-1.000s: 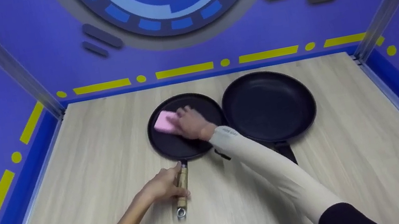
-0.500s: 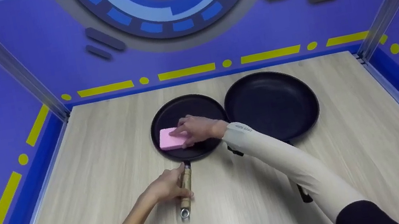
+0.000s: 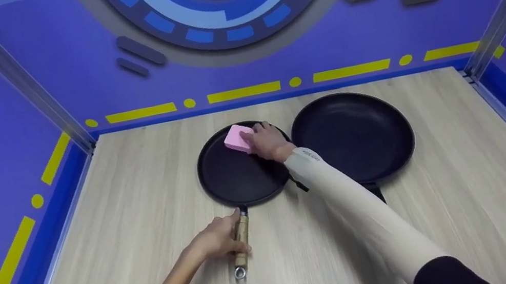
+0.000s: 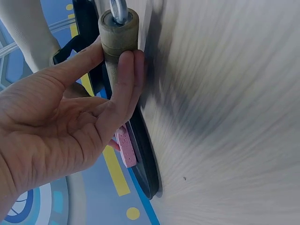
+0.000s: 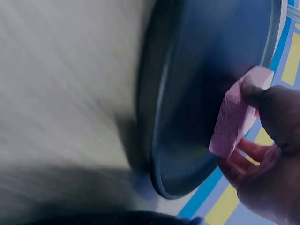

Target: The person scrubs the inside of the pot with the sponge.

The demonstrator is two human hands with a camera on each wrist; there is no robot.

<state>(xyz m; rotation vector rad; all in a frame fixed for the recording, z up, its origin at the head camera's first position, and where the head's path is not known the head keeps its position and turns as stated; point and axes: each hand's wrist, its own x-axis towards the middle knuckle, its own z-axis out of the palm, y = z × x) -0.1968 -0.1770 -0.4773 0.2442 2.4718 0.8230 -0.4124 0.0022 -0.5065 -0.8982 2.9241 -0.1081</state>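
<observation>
A flat black pan (image 3: 244, 180) with a wooden handle (image 3: 243, 232) lies on the table. My left hand (image 3: 217, 236) grips that handle from its left side; in the left wrist view the thumb and fingers (image 4: 124, 79) close around the wood near the metal ring. In my right hand (image 3: 269, 141) is a pink sponge (image 3: 238, 138), pinched between thumb and fingers and resting on the far part of the pan's surface. The right wrist view shows the sponge (image 5: 239, 110) standing against the pan's dark face, close to the rim.
A larger, deeper black frying pan (image 3: 354, 139) sits right beside the first one, its handle (image 3: 375, 191) partly under my right forearm. Pale wood-grain table (image 3: 145, 181) surrounds both pans. Blue printed panels (image 3: 240, 71) wall the back and both sides.
The sponge in my right hand has gone from the upper left of the pan down to its lower left, then up to its far side. My left hand keeps its grip on the handle.
</observation>
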